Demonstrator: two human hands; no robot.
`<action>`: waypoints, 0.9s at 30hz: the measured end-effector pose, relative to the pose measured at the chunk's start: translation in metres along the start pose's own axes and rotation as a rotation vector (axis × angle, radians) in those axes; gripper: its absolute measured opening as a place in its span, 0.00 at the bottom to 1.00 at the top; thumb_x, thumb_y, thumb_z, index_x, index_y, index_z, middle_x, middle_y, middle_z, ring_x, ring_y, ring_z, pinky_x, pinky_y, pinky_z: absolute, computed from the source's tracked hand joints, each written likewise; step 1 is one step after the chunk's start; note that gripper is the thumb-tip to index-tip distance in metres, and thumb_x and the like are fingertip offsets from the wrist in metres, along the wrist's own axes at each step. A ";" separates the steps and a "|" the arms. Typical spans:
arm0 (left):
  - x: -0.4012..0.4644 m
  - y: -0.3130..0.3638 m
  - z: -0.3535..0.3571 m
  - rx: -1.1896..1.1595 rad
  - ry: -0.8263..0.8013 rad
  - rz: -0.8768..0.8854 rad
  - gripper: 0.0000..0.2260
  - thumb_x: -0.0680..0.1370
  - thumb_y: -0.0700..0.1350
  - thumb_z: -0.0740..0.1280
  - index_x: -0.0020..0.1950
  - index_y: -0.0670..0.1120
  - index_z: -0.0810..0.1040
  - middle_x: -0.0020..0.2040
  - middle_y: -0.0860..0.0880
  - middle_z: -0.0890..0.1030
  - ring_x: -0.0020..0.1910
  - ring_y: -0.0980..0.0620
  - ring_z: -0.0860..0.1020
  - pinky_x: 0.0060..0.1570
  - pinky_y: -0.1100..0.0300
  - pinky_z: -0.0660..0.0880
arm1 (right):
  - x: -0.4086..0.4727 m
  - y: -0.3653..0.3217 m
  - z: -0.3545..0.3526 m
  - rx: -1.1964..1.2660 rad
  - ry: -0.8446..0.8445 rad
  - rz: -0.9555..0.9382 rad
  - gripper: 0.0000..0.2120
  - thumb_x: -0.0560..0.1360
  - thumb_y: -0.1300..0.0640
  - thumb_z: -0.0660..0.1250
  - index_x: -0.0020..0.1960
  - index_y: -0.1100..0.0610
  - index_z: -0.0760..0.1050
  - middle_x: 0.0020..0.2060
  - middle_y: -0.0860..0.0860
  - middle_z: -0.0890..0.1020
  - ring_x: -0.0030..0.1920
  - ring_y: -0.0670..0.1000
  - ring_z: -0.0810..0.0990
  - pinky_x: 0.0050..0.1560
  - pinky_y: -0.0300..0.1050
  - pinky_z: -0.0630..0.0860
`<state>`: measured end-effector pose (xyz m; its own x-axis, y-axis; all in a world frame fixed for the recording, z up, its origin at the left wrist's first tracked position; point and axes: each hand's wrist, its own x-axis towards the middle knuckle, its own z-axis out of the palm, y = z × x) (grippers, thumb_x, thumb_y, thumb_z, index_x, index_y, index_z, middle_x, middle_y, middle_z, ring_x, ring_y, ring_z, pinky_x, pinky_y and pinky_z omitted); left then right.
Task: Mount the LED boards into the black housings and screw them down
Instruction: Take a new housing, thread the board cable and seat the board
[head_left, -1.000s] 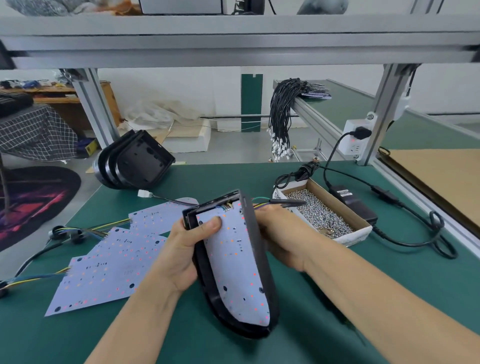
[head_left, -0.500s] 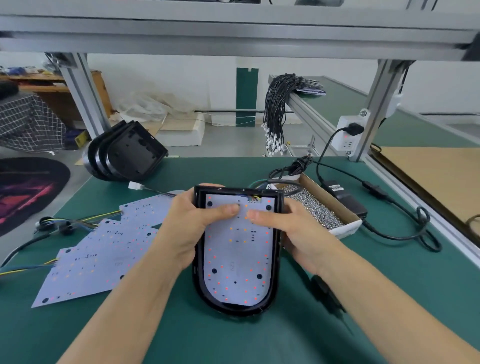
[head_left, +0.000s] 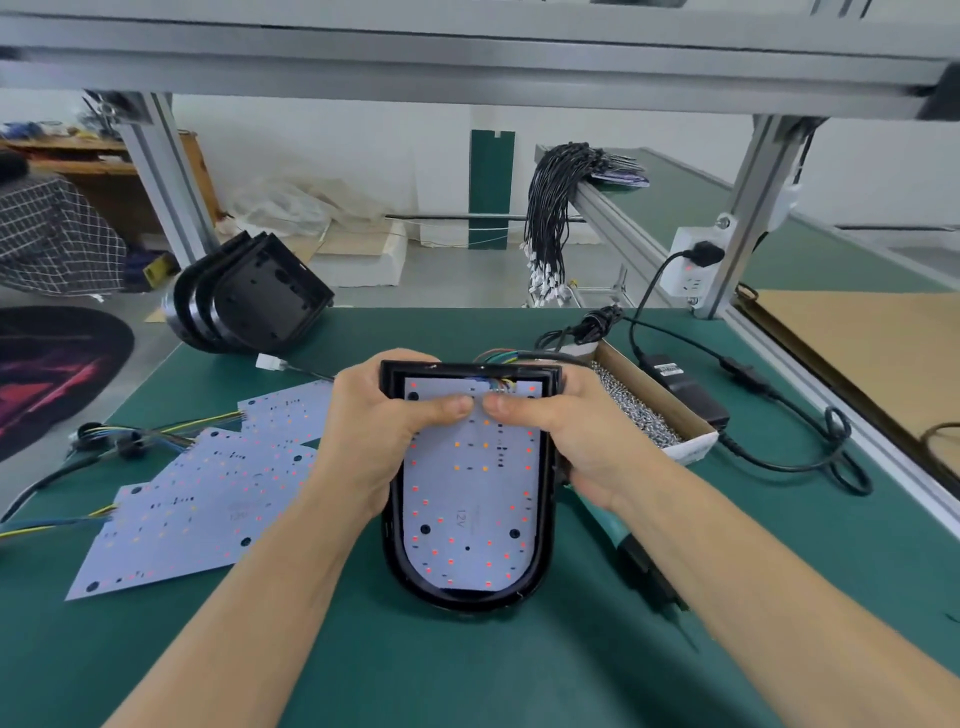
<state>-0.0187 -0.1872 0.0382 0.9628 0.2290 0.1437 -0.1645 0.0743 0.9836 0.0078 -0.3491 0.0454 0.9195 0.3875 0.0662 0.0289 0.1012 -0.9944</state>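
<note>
A black D-shaped housing (head_left: 546, 499) lies face up on the green mat in front of me, with a white LED board (head_left: 470, 499) sitting inside it. My left hand (head_left: 379, 436) grips the housing's left wall, its thumb pressing the board near the top. My right hand (head_left: 566, 436) grips the right wall, its thumb pressing the board beside the left thumb. Coloured wires (head_left: 501, 358) leave the housing's top edge. Several loose LED boards (head_left: 208, 488) lie fanned out to the left. A stack of empty black housings (head_left: 249, 296) leans at the far left.
An open cardboard box of screws (head_left: 639, 410) stands just right of the housing. A green-handled screwdriver (head_left: 628, 551) lies under my right forearm. A black power adapter (head_left: 680, 384) and its cable run along the right. A bundle of black cables (head_left: 550, 218) hangs behind.
The housing was tilted on its edge; it now lies flat, face up. My right hand came round to its right wall, and both thumbs have moved together onto the board's top.
</note>
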 end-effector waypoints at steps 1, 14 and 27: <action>-0.001 0.000 -0.001 -0.007 -0.012 -0.002 0.12 0.64 0.28 0.74 0.41 0.41 0.78 0.33 0.47 0.81 0.33 0.49 0.80 0.34 0.57 0.79 | 0.000 0.000 0.000 -0.009 -0.023 0.000 0.07 0.72 0.70 0.68 0.48 0.62 0.81 0.44 0.55 0.85 0.45 0.53 0.84 0.51 0.45 0.80; 0.014 -0.020 -0.001 -0.129 0.254 -0.256 0.06 0.69 0.33 0.74 0.44 0.41 0.82 0.42 0.42 0.85 0.38 0.45 0.83 0.43 0.49 0.82 | 0.025 0.013 -0.001 0.033 -0.008 0.374 0.09 0.75 0.54 0.69 0.50 0.59 0.79 0.44 0.54 0.85 0.38 0.51 0.83 0.42 0.43 0.81; -0.003 -0.064 -0.011 0.087 0.372 -0.384 0.08 0.69 0.39 0.76 0.43 0.40 0.80 0.36 0.46 0.82 0.31 0.48 0.78 0.33 0.61 0.75 | -0.052 0.028 -0.061 -1.402 0.052 0.423 0.26 0.66 0.35 0.68 0.54 0.51 0.68 0.43 0.47 0.74 0.45 0.52 0.74 0.43 0.46 0.72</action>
<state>-0.0139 -0.1821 -0.0260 0.8067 0.5303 -0.2608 0.2178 0.1435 0.9654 -0.0156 -0.4228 0.0092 0.9681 0.1253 -0.2168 0.0806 -0.9757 -0.2038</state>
